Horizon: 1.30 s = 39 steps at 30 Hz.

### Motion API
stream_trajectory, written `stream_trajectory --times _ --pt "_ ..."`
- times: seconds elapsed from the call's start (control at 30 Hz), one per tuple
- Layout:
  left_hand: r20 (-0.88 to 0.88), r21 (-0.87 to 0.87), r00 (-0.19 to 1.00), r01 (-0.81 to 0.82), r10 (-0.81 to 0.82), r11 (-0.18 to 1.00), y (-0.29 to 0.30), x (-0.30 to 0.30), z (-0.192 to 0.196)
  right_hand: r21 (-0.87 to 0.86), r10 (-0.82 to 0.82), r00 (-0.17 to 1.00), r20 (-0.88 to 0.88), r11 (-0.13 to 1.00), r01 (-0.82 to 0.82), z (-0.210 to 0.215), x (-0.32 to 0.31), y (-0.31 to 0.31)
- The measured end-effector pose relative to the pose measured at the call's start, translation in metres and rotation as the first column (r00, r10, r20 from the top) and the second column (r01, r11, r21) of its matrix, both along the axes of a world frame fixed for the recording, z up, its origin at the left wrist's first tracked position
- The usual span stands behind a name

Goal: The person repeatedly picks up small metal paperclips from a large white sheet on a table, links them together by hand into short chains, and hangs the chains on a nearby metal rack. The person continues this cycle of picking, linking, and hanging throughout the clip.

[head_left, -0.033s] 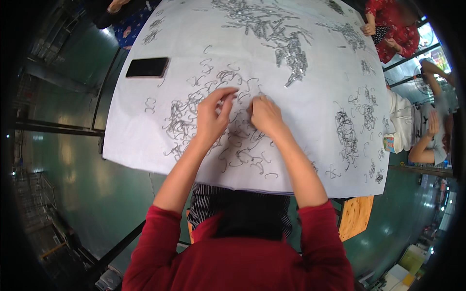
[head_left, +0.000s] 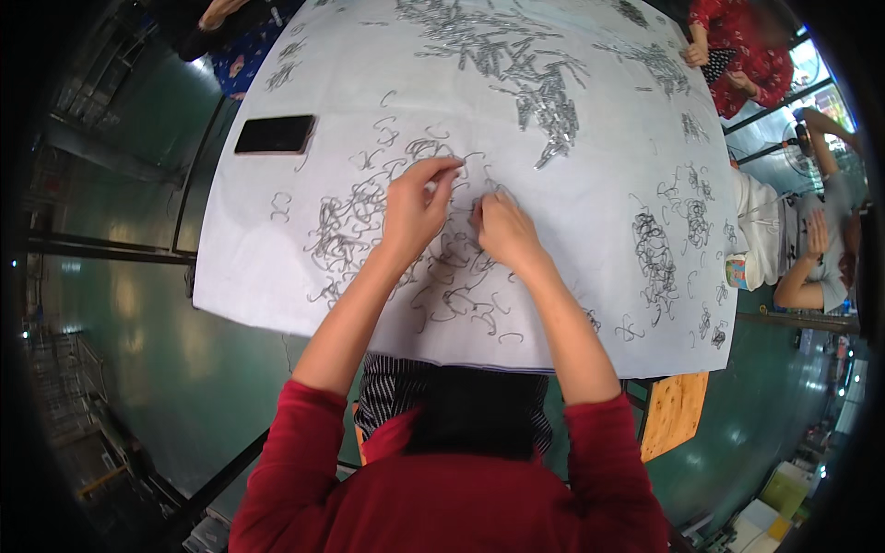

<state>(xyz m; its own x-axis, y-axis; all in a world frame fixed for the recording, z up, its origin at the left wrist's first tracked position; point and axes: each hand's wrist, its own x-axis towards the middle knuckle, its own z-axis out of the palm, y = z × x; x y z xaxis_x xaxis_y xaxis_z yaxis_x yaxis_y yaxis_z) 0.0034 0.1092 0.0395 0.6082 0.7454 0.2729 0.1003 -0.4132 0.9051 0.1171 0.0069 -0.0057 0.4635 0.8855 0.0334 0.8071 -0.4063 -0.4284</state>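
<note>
My left hand [head_left: 412, 210] pinches a bent wire hook [head_left: 449, 169] lifted from the tangled hooks [head_left: 346, 230] on the white-covered bench [head_left: 249, 276], while my right hand [head_left: 502, 230] rests curled just beside it, pressing down the loose hooks, apparently steadying them.

We see a loose scatter of thin, dark wire hooks [head_left: 346, 230], each bent into a small curve, lying flat and tangled on the white sheet [head_left: 277, 276] that covers the table. Our left hand [head_left: 412, 210] is raised a little with its fingertips pinched together over the hooks, though whether a hook sits between them is too small to tell. Our right hand [head_left: 502, 230] rests fingers-down on the hooks just beside it.
</note>
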Motion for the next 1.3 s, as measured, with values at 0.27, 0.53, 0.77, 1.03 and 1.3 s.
stream_trajectory --times 0.27,0.53,0.77,1.03,1.3 --pt "-0.435 0.371 0.899 0.222 -0.043 0.902 -0.005 0.177 -0.054 0.08 -0.121 0.935 -0.334 0.984 0.157 0.031 0.001 -0.058" --pt "-0.303 0.042 0.951 0.073 -0.057 0.996 0.04 0.062 -0.006 0.148 -0.072 0.944 -0.321 0.981 0.125 0.012 0.014 -0.032" --pt "-0.174 -0.418 0.983 -0.124 0.054 0.9 0.005 -0.085 -0.01 -0.009 -0.011 1.0 -0.022 1.0 0.011 -0.004 -0.003 0.034" --pt "0.005 -0.592 1.0 0.022 -0.023 0.806 -0.06 -0.091 -0.026 0.188 0.01 0.782 -0.623 0.973 0.137 0.019 -0.027 -0.016" --pt "-0.058 -0.245 0.997 0.029 -0.044 0.969 -0.095 -0.052 -0.009 0.297 0.037 0.415 -0.909 0.759 0.58 0.082 -0.05 -0.076"
